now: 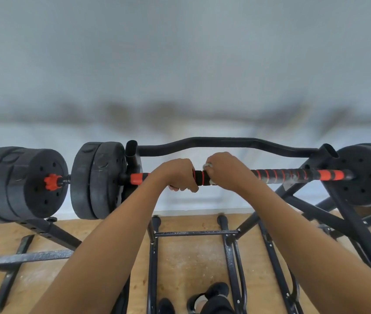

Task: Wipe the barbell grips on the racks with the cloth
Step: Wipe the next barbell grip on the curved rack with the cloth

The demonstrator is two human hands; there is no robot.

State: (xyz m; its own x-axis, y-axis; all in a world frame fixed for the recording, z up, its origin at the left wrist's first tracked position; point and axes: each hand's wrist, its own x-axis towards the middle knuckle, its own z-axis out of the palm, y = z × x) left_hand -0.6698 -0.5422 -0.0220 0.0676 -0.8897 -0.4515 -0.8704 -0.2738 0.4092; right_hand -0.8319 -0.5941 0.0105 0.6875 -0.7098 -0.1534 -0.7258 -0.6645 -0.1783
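Wiping mid-bar at frame centre: left grip (pixel 176 175) curled round barbell (pixel 293 175), right grip (pixel 225 171) clutching cloth (pixel 207 165) against it; next, probably slide cloth toward frame right.

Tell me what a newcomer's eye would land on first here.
Two bare arms reach to mid-frame, where the left hand grips the red-and-black barbell grip and the right hand wraps a pale cloth around it. Chunky black weight plates bracket the bar at both ends on a black rack, with a curved black bar resting just behind.
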